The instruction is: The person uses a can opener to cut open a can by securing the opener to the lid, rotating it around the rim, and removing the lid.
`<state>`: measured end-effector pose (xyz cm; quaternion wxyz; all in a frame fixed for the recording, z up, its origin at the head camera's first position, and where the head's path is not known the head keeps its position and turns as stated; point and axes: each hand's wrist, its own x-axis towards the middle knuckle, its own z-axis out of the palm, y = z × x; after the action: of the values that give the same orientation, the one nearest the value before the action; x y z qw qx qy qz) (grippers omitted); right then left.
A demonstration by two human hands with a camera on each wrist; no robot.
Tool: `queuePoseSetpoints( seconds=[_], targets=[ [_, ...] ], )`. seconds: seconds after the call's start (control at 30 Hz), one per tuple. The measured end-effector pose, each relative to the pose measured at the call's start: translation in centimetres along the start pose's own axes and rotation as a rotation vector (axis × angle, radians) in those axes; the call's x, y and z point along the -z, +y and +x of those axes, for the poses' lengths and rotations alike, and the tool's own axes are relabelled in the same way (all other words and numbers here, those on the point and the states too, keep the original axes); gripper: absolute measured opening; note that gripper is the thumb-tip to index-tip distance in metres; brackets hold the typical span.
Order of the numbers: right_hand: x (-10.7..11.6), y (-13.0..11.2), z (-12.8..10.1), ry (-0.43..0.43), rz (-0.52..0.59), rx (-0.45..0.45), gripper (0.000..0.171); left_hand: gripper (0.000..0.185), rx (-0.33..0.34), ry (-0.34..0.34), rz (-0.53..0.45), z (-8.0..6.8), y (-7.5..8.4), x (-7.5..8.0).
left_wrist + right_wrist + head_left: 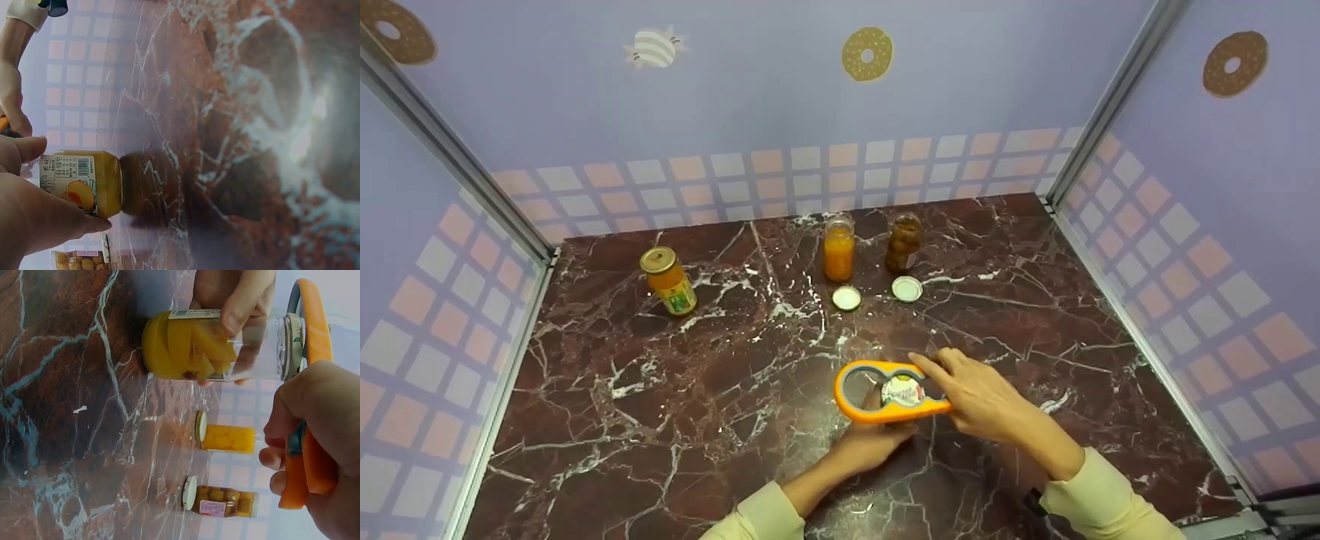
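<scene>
A glass jar of yellow fruit pieces (185,346) stands upright on the table, its label (67,183) showing a fruit picture and a barcode. My left hand (874,442) grips the jar's side. Over the jar's printed lid (901,391) sits an orange jar opener (846,406) with grey inner edges, its small ring around the lid. The right hand (986,397) grips the opener's handles, fingers curled around them. In the head view the opener and hands hide most of the jar body.
Toward the back stand an open jar of orange fruit (839,251) and an open jar of brown fruit (904,244). Two removed lids, one near each (846,298), lie in front. A gold-lidded jar (669,283) stands at left. Patterned walls (780,97) enclose the marbled table (675,420).
</scene>
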<state>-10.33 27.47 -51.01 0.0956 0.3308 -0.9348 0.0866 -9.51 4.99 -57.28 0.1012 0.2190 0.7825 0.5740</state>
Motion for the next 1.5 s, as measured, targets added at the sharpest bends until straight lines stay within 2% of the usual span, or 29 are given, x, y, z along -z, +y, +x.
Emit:
queuePoseSetpoints(
  seconds=[0.2, 0.43, 0.63, 0.87, 1.03, 1.13, 1.3, 1.5],
  targets=[
    [0.4, -0.7, -0.2, -0.031, -0.030, 0.002, 0.089, 0.067, -0.023, 0.005, -0.010, 0.1, -0.3, -0.1],
    [0.4, -0.7, -0.5, 0.049, -0.008, 0.044, 0.063, 0.061, -0.067, 0.018, -0.042, -0.1, -0.2, -0.1],
    [0.4, -0.8, -0.4, -0.012, -0.044, 0.049, 0.070, 0.057, -0.061, 0.012, -0.022, -0.1, -0.3, -0.1],
    [1.0, -1.9, -0.5, -0.158, -0.089, 0.005, 0.090, 0.061, -0.024, -0.003, 0.033, 0.0, -0.1, 0.0],
    [1.7, -3.1, -0.4, -0.271, -0.146, -0.056, 0.104, 0.048, -0.016, -0.048, 0.043, 0.0, 0.0, 0.1],
    [2.2, -3.9, -0.2, -0.313, -0.166, -0.096, 0.106, 0.043, -0.012, -0.055, 0.099, 0.0, 0.1, 0.2],
    [2.5, -5.2, 0.0, -0.305, -0.192, -0.141, 0.102, 0.040, -0.027, -0.057, 0.130, -0.1, 0.4, 0.2],
    [2.4, -6.1, 0.1, -0.274, -0.206, -0.202, 0.096, 0.042, -0.014, -0.043, 0.078, -0.3, 0.2, -0.1]
  ],
)
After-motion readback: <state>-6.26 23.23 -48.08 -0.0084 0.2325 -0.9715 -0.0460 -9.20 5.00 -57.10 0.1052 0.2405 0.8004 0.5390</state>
